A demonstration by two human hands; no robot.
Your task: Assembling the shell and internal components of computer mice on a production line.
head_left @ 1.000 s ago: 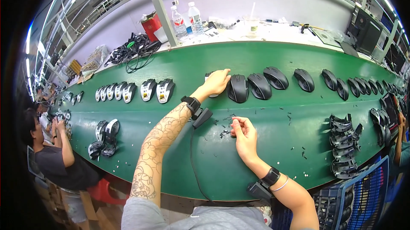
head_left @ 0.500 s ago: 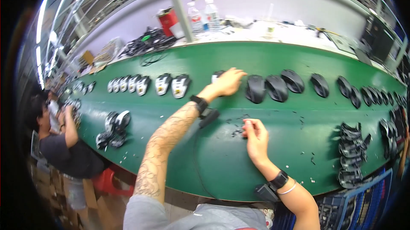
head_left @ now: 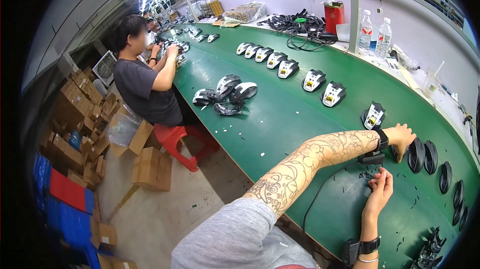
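Observation:
My left hand (head_left: 399, 138) reaches across the table with its fingers bent over a dark mouse shell, which it mostly hides. Just right of it lie two more black mouse shells (head_left: 416, 155). On its left stands a white-and-black mouse body (head_left: 373, 115) with a yellow label, untouched. Nearer to me, my right hand (head_left: 380, 191) is loosely curled, thumb and fingertips close together. Whatever those fingertips may hold is too small to make out. Small black strips (head_left: 366, 174) lie on the table beside them.
White-and-black mouse bodies (head_left: 313, 80) line the green table (head_left: 280, 129) leftward. Several loose shells (head_left: 228, 87) are heaped at its near left. A co-worker (head_left: 145, 76) sits near a red stool (head_left: 182, 141). Bottles (head_left: 384, 38) stand behind; a cable (head_left: 320, 189) runs near my left forearm.
The view has swung to the left, bringing in more of the co-worker and the floor boxes. My left hand has moved right, from beside the nearest black shell onto it. My right hand stays low.

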